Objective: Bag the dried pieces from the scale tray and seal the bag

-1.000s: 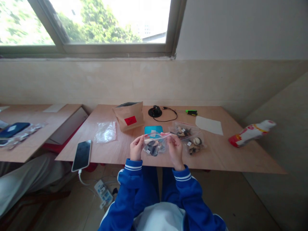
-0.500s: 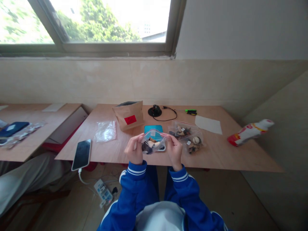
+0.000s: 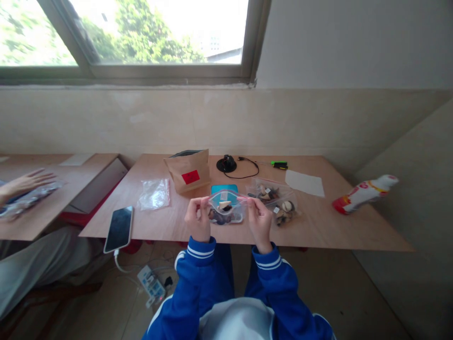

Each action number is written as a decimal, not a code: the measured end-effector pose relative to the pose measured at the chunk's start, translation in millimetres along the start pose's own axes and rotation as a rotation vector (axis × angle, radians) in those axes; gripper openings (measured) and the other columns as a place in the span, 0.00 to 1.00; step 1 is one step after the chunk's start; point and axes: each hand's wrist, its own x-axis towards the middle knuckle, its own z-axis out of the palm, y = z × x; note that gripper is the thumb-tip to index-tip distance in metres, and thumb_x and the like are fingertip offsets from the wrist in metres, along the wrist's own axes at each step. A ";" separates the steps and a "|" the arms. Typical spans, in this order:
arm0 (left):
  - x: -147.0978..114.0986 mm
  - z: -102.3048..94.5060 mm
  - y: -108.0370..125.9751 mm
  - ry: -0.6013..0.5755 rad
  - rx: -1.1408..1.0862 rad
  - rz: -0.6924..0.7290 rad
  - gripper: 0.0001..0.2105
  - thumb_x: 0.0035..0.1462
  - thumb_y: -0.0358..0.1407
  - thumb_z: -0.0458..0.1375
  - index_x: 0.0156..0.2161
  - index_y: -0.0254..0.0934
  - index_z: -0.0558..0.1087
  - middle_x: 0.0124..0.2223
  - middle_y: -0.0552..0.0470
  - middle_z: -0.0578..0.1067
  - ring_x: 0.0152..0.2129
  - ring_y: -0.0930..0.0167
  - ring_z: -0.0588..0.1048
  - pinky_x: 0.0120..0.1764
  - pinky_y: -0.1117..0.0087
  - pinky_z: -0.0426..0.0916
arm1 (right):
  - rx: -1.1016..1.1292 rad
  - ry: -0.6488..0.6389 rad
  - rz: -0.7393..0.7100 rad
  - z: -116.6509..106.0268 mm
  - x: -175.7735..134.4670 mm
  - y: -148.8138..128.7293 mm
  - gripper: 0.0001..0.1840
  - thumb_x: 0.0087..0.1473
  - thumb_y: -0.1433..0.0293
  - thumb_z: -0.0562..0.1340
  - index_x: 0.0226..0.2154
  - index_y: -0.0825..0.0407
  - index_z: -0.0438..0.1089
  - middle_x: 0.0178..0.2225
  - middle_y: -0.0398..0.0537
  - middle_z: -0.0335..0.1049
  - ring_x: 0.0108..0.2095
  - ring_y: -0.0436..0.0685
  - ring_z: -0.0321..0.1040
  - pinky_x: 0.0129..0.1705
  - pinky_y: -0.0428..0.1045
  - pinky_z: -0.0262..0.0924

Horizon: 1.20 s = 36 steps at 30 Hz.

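Note:
I hold a small clear zip bag (image 3: 226, 210) with dark and pale small items inside, just above the table's near edge. My left hand (image 3: 198, 219) pinches its left top corner and my right hand (image 3: 259, 221) pinches its right top corner. Behind the bag lies a teal flat box (image 3: 224, 189). Two more filled clear bags (image 3: 279, 200) lie to the right of my right hand. Both sleeves are blue with white stripes.
On the wooden table (image 3: 336, 226): a brown paper pouch with a red label (image 3: 188, 172), an empty clear bag (image 3: 155, 193), a phone on a cable (image 3: 119, 228), a black cabled device (image 3: 227, 164), a green tool (image 3: 279, 165), white paper (image 3: 304, 183), a red-white bottle (image 3: 364, 193). Another person's hand (image 3: 24, 182) rests on the left table.
The bag swung and settled between my hands, which stayed pinched on its top corners. Another person's hand has come into view on the left table.

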 end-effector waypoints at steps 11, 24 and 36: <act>2.6 -0.5 -4.6 -0.007 -0.162 -0.069 0.14 0.62 0.46 0.52 0.34 0.38 0.71 0.30 0.52 0.77 0.27 0.71 0.77 0.34 0.70 0.70 | 0.061 -0.021 0.008 -0.7 3.8 4.6 0.15 0.61 0.60 0.56 0.34 0.50 0.75 0.37 0.49 0.78 0.42 0.60 0.73 0.48 0.54 0.65; -8.6 3.7 2.5 0.036 -0.211 0.060 0.11 0.63 0.42 0.52 0.35 0.37 0.71 0.30 0.53 0.78 0.29 0.72 0.78 0.35 0.71 0.72 | -0.309 -0.541 -0.443 -16.2 22.5 -44.0 0.10 0.61 0.65 0.58 0.40 0.46 0.75 0.36 0.48 0.73 0.40 0.57 0.68 0.45 0.52 0.64; -8.8 -1.5 -3.2 0.059 -0.193 0.088 0.10 0.63 0.40 0.52 0.35 0.37 0.71 0.32 0.52 0.78 0.29 0.73 0.78 0.36 0.71 0.72 | -0.495 -0.979 -0.249 -23.6 31.3 -39.2 0.13 0.59 0.62 0.61 0.43 0.46 0.77 0.35 0.45 0.80 0.32 0.55 0.72 0.36 0.48 0.61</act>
